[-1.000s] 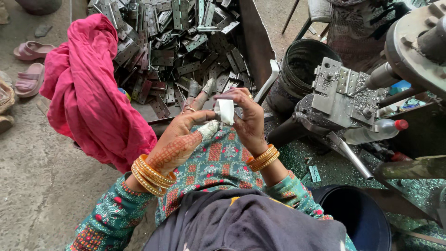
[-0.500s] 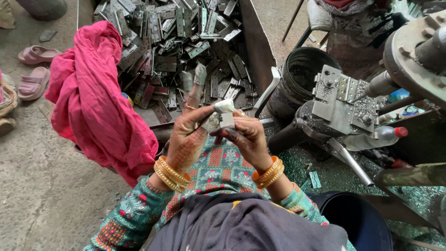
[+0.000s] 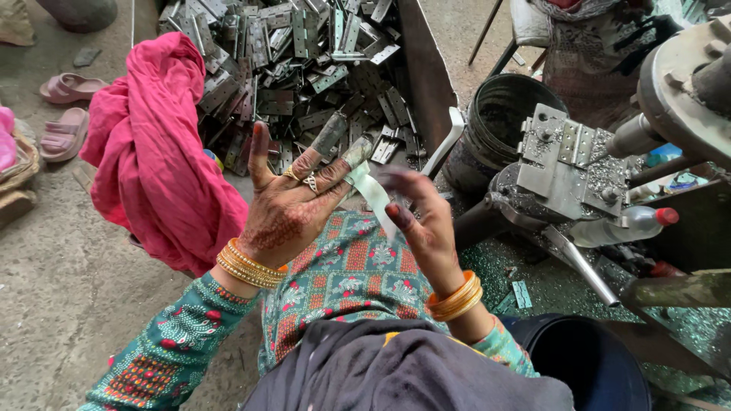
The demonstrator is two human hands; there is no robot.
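The left hand (image 3: pixel 285 205) is raised with its fingers spread, two fingertips already wrapped in grey tape, and a strip of white tape (image 3: pixel 371 194) runs from the wrapped middle fingertip down toward four o'clock. The right hand (image 3: pixel 422 221) is pressed together around the strip's lower end, pinching it between thumb and fingers; that hand is blurred, so the exact grip is hard to read. The strip sits between the two hands, above the patterned green cloth of the person's lap. It looks thin, light and limp, likely sticky on one face, so it would fold or cling to itself if let slack; holding it near its free end and keeping it taut seems the sound way to handle it. At twelve o'clock of the hands lies a heap of metal hinges (image 3: pixel 304 68), flat, stiff and probably sharp-edged. A pink cloth (image 3: pixel 156 152) hangs at nine o'clock, and a press machine (image 3: pixel 567 164) with hinges resting on it stands at three o'clock, a dark bucket (image 3: pixel 506 114) just beyond it.
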